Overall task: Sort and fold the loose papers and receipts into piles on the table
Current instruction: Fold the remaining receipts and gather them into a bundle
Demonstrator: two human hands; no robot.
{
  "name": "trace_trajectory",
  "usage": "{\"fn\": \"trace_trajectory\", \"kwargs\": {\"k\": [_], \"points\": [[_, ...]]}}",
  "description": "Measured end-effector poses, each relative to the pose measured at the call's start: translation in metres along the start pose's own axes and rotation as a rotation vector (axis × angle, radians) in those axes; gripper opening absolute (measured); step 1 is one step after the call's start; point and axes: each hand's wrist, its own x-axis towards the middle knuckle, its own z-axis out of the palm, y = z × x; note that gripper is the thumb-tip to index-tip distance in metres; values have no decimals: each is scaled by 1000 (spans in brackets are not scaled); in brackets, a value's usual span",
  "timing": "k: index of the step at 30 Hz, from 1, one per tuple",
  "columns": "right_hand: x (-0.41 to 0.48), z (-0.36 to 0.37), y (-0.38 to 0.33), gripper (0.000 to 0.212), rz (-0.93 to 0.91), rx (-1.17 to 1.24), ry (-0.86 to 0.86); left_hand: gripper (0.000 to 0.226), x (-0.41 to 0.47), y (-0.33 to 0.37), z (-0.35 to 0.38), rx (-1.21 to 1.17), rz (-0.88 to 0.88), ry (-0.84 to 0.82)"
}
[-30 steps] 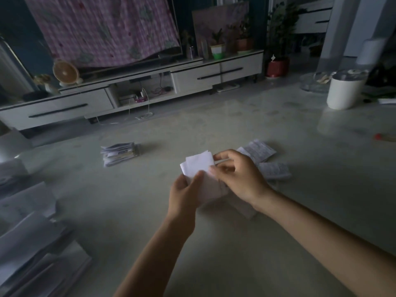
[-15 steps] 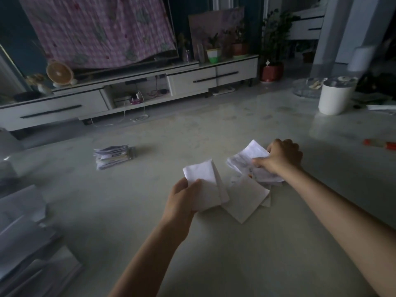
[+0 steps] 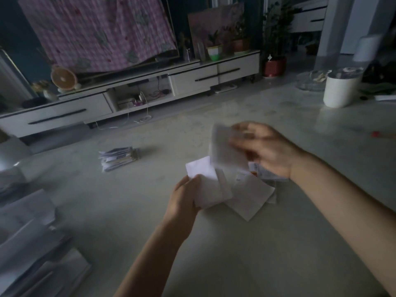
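Dim light; view from the head camera, partly motion-blurred.

Left hand: grasping a bundle of folded white papers, thumb on top, fingers underneath. The bundle was lifted just above the counter, near the centre of the view.

Right hand: raised above and to the right of the bundle, gripping a white sheet by its right edge. The sheet stood nearly upright, and its lower edge overlapped the top of the bundle in the view. Whether the two touched could not be told. Blur hid the finger detail.

Loose receipts: lying flat on the counter below the right hand, overlapping one another, one with a coloured print showing beneath the wrist.

Sorted pile: a small stack of folded receipts, further back on the counter and to the left, well apart from both hands.

Larger sheets: an untidy heap at the counter's near left edge.

Also noted: a white cylindrical container at far right, a small red item near the right edge, and beyond the counter a low cabinet with a pink checked cloth hanging above it.
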Motion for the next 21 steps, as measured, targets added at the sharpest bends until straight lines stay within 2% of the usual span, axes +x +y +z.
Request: {"fn": "trace_trajectory", "kwargs": {"k": [2,4,9,12,14,17,21], "points": [[-4,13,12,24,-3,-254,-85,28,-2,4,2,29,14,-18],[-3,18,22,27,-23,-451,-95,32,-4,5,5,36,10,-37],[-4,27,34,28,-195,-703,9,40,-8,9,5,64,-23,-16],[-8,35,43,24,-269,-740,84,34,-10,5,9,121,10,28],[-11,44,51,22,-327,-739,216,29,-10,2,13,174,41,72],[-15,59,62,39,-342,-747,402,21,-8,-4,14,170,70,136],[-22,76,75,50,-186,-534,284,22,-13,-6,18,140,119,135]]}}
